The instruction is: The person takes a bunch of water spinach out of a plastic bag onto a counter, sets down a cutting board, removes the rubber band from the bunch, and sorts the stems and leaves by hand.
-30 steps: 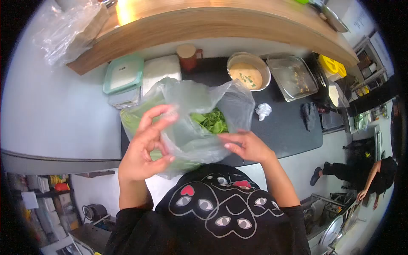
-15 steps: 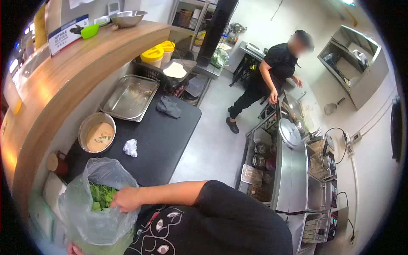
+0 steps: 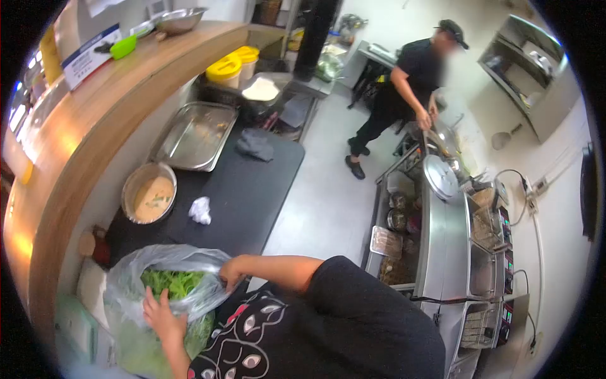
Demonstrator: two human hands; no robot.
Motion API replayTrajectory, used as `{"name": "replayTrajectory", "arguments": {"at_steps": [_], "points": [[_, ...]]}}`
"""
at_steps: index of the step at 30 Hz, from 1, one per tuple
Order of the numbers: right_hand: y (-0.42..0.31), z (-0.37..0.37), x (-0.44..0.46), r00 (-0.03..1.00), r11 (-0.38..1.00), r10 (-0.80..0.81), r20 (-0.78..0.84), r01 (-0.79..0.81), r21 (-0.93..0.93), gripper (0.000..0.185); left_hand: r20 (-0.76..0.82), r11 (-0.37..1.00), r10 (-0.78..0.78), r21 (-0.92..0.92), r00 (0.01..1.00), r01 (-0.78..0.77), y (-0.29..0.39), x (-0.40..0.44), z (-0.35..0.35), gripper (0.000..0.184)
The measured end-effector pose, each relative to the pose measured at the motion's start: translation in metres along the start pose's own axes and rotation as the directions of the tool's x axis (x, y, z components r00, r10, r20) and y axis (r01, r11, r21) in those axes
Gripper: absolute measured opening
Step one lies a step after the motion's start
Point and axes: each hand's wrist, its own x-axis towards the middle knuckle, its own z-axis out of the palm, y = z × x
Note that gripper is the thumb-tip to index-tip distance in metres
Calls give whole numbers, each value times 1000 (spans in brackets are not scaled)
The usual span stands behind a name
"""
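A clear plastic bag (image 3: 129,273) filled with leafy greens (image 3: 178,283) stands at the near end of the dark table, its mouth spread wide. My right hand (image 3: 233,271) is closed on the bag's right rim. At the front of the mouth, my left hand (image 3: 165,319) lies over the plastic with its fingers apart, their tips beside the leaves. More greens show dimly through the bag's lower side.
Beyond the bag on the dark table (image 3: 252,196) are a bowl of orange-tan liquid (image 3: 153,197), a crumpled white wad (image 3: 200,210), a metal tray (image 3: 197,136) and a grey cloth (image 3: 255,144). A wooden ledge (image 3: 120,120) borders the left. A co-worker (image 3: 413,82) stands at the cooking counter.
My right hand has left the greens and taken the bag's right rim. My left hand has come up from the lower left to the bag's mouth. The co-worker's hands have come together over the counter.
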Motion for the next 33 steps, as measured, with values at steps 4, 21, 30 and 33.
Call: {"name": "replayTrajectory", "arguments": {"at_steps": [4, 21, 30, 33], "points": [[26, 36, 16, 981, 823, -163, 103, 77, 563, 71, -98, 996, 67, -59, 993, -73, -23, 13, 25, 86], [8, -4, 2, 986, 470, 80, -145, 91, 878, 67, -84, 977, -213, -46, 974, 209, -28, -24, 2, 110], [14, 7, 17, 981, 214, 191, -14, -28, 976, 74, -132, 980, 124, -139, 983, -142, -1, 9, 6, 47], [35, 64, 52, 929, 547, -32, -369, 325, 771, 83, -210, 996, 28, -78, 977, -45, -1, 19, 39, 25]]}}
